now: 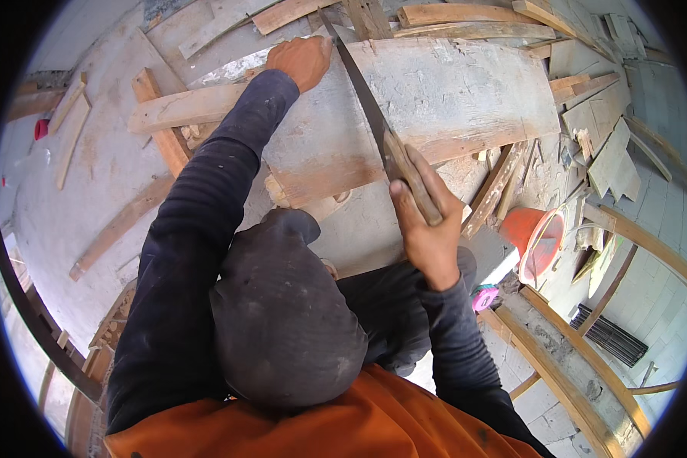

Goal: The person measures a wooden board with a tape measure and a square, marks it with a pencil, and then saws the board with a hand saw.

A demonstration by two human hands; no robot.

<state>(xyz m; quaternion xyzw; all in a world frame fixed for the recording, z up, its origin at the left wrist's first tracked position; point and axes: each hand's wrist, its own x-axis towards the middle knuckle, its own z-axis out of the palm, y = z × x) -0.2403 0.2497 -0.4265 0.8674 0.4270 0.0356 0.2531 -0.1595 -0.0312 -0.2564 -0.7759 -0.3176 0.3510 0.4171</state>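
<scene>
A wide, weathered wooden board [458, 88] with a whitish, stained face lies crosswise in front of me. My right hand [433, 229] is wrapped around the wooden handle of a hand saw [362, 88]. Its long dark blade slants away to the far left across the board, dividing the visible face into a shorter left part and a longer right part. At the board's far left edge, my left hand [304, 62] is closed over the wood and bears down on it, its fingertips hidden. My dark-trousered knee [282, 305] is bent just short of the board's near edge.
Crossed timber pieces [183, 111] lie on the left, with more planks [466, 15] beyond the board. To the right are an orange bucket [538, 240], a pink tape measure [484, 298], broken sheet scraps [611, 164] and long timber rails [557, 382].
</scene>
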